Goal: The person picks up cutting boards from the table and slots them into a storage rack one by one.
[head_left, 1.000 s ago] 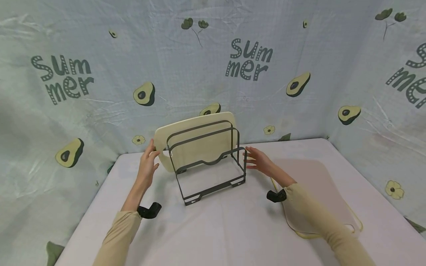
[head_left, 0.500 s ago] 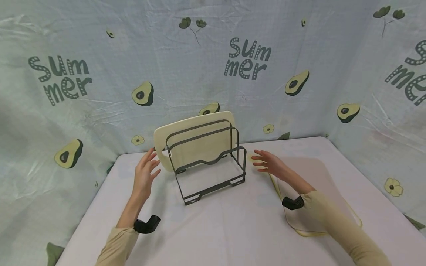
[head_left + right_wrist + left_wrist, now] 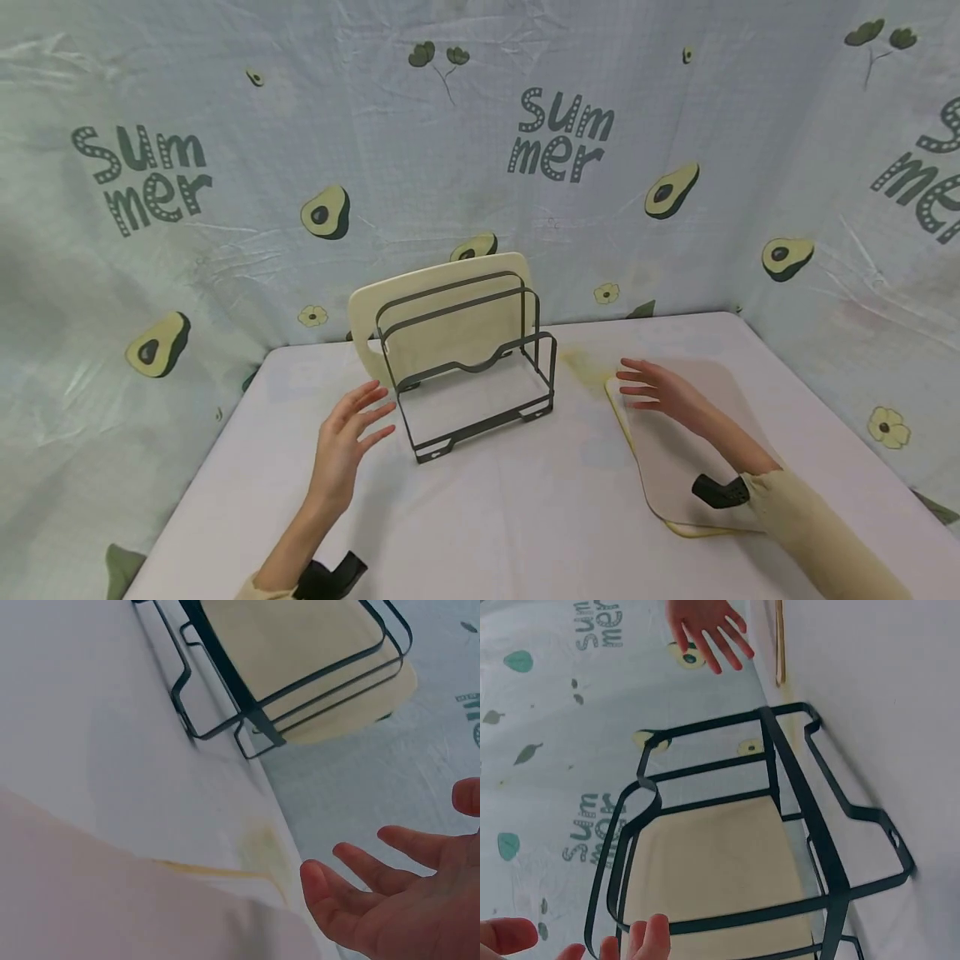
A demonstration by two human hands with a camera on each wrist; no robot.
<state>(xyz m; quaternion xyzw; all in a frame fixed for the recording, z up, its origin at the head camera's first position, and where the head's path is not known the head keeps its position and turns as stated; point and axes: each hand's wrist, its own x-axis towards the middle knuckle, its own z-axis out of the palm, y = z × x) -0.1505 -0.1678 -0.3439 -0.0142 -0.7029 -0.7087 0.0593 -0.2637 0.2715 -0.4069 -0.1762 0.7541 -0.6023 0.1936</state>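
Observation:
A dark metal rack (image 3: pixel 480 430) with several upright loops stands near the middle of the table. In its rear slot a cream cutting board (image 3: pixel 442 321) with a handle hole leans upright. My left hand (image 3: pixel 348 450) hovers just left of the rack's front corner, fingers spread and holding nothing. Over on the right, my right hand (image 3: pixel 663 392) hangs above a pinkish cutting board (image 3: pixel 675 475) lying flat, its fingers loosely extended. A yellow-edged board (image 3: pixel 678 530) shows beneath the pink one. The right wrist view also has the rack (image 3: pixel 255 712) with the cream board in it.
The table (image 3: pixel 480 533) is covered by a pale cloth. Behind it hangs a printed curtain (image 3: pixel 420 200) with avocados and lettering, close to the cream board. A faint yellowish patch (image 3: pixel 585 367) marks the cloth right of the rack.
Both hands have come away from the rack and cream board. The left hand has drawn back toward the near side; the right has moved right, over the pink board. Rack and boards stay put.

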